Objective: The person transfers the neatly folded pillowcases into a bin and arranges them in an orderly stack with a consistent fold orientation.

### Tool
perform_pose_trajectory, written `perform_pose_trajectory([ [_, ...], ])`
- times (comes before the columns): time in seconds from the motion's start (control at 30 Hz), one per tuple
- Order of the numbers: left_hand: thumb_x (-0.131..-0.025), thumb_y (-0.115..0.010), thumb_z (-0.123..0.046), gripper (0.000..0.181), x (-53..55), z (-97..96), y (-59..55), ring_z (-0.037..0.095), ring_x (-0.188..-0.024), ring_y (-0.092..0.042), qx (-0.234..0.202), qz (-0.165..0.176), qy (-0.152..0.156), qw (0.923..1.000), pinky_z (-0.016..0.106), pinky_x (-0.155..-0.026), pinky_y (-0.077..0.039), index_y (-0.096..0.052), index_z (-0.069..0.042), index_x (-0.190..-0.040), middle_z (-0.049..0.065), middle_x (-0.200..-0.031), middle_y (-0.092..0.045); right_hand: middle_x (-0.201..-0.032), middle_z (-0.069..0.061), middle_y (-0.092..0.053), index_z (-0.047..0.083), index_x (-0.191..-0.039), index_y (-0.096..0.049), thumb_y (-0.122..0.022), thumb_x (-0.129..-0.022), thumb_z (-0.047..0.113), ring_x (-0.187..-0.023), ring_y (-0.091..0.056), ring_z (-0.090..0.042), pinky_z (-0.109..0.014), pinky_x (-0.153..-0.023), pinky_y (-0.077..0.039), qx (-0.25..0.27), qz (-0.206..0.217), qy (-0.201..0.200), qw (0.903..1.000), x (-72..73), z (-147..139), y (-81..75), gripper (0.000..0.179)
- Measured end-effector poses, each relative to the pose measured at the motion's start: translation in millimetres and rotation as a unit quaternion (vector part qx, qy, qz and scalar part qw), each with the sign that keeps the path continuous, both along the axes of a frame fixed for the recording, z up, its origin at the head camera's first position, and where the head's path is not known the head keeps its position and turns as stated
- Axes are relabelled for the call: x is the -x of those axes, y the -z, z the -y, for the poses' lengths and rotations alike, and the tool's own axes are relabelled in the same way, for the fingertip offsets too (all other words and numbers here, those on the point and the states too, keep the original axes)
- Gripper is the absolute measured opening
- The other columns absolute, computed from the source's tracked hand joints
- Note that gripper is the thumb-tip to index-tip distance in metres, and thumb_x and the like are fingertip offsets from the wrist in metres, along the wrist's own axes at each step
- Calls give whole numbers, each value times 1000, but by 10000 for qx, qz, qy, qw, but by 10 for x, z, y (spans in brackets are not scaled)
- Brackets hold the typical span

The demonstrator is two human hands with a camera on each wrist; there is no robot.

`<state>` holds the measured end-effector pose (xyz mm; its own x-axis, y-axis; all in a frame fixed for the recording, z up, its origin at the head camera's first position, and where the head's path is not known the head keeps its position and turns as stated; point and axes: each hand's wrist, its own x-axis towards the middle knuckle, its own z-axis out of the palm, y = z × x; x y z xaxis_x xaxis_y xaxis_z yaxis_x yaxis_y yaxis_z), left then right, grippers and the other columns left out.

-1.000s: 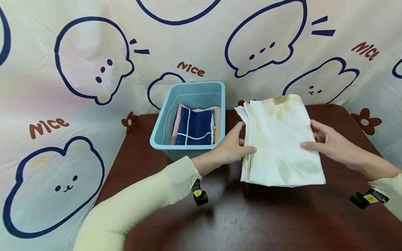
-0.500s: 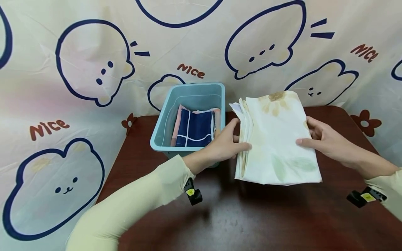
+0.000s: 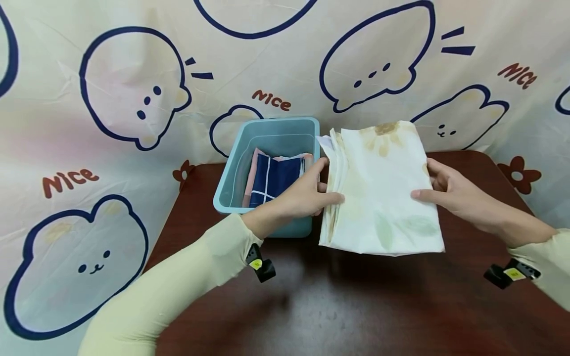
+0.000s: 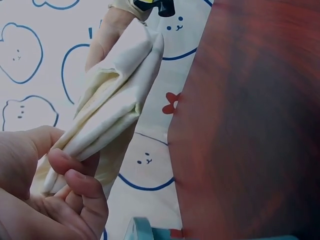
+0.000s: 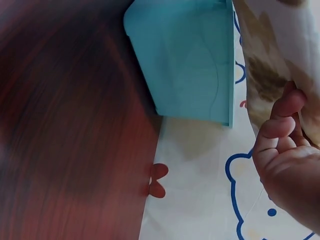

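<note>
A folded white cloth [image 3: 378, 188] with a pale brown flower and green leaves hangs above the table between both hands. My left hand [image 3: 307, 193] pinches its layered left edge, thumb in front and fingers behind; the left wrist view shows the stacked folds [image 4: 110, 100] between thumb and fingers. My right hand [image 3: 454, 193] pinches the opposite edge, thumb on the front face. Just left of the cloth stands a light blue plastic bin [image 3: 222, 185]. Inside the bin lies a folded navy cloth [image 3: 278, 173] with white lines, beside pink fabric [image 3: 250, 180]; my left hand partly covers the bin's near right corner.
The dark red-brown table [image 3: 338, 301] spreads below the hands. Behind it hangs a pale curtain [image 3: 285, 59] printed with blue-outlined animals, close behind the bin. Black wrist cameras [image 3: 261, 264] sit on both forearms.
Both hands have carried the folded white cloth left and slightly up, closer to the bin. The left hand now overlaps the bin's right side. The bin and its contents have stayed put.
</note>
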<state>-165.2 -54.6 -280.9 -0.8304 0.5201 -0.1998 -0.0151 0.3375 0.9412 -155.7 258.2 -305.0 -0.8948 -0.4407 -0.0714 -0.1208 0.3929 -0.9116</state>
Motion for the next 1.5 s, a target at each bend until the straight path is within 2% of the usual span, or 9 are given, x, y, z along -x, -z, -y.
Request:
perform_pose_trajectory([
  [0.17, -92, -62, -10, 72, 41, 75, -15, 14, -39, -31, 80, -52, 4, 10000, 25, -43, -32, -19, -24, -148, 4, -70, -59, -108, 8, -69, 17, -150, -18, -53, -99, 14, -87, -72, -17, -34, -70, -59, 61, 40, -2, 10000, 20, 80, -30, 62],
  [0.27, -91, -63, -9, 74, 69, 118, -46, 13, -39, -32, 73, -41, -27, 10000, 24, -43, -32, -19, -24, -148, 6, -74, -63, -109, 8, -68, 18, -150, -18, -54, -99, 15, -89, -72, -16, -33, -72, -59, 82, 71, 19, 9999, 36, 123, -53, 63],
  [0.33, -91, -63, -8, 74, 85, 152, -72, 12, -39, -34, 40, -13, -39, 10000, 24, -43, -32, -18, -24, -149, 10, -85, -67, -110, 8, -68, 18, -151, -17, -55, -98, 17, -90, -72, -15, -32, -73, -59, 98, 106, 63, 9999, 51, 154, -67, 65],
  [0.43, -91, -62, -8, 71, 118, 208, -102, 13, -39, -37, 87, -171, -20, 9998, 24, -43, -34, -21, -21, -147, 15, -89, -68, -112, 9, -67, 20, -153, -14, -57, -98, 19, -91, -72, -14, -30, -75, -59, 123, 157, 144, 9997, 77, 201, -80, 70],
  [0.57, -91, -62, -10, 69, 164, 282, -124, 14, -40, -40, 238, -374, -15, 9990, 25, -44, -36, -22, -19, -146, 12, -80, -66, -112, 9, -67, 19, -153, -14, -58, -97, 18, -92, -71, -12, -28, -76, -58, 231, 170, 125, 9995, 110, 270, -87, 71],
  [0.77, -92, -63, -14, 74, 185, 418, -169, 14, -42, -38, 317, -149, -115, 9993, 26, -46, -36, -18, -26, -149, 5, -72, -65, -111, 7, -69, 19, -151, -16, -57, -97, 18, -93, -71, -11, -27, -77, -58, 349, 208, 27, 9992, 152, 379, -100, 68],
  [0.9, -92, -62, -15, 74, 193, 488, -223, 15, -43, -38, 447, -226, -129, 9987, 27, -46, -37, -17, -27, -150, 4, -69, -63, -110, 8, -69, 21, -153, -14, -58, -97, 18, -92, -71, -11, -26, -78, -57, 417, 194, 49, 9989, 169, 446, -119, 71],
  [1.3, -92, -61, -11, 71, 233, 605, -286, 14, -45, -44, 506, -236, -344, 9978, 24, -46, -37, -20, -27, -148, 12, -91, -72, -112, 7, -68, 23, -152, -15, -58, -97, 19, -92, -71, -11, -28, -78, -58, 676, 193, 10, 9975, 245, 592, -128, 70],
  [1.5, -92, -61, -12, 71, 250, 688, -299, 13, -45, -41, 557, -321, -419, 9971, 25, -48, -37, -20, -26, -149, 10, -87, -71, -113, 3, -67, 24, -152, -16, -58, -97, 19, -92, -71, -12, -29, -77, -58, 869, 170, -65, 9960, 296, 664, -107, 70],
])
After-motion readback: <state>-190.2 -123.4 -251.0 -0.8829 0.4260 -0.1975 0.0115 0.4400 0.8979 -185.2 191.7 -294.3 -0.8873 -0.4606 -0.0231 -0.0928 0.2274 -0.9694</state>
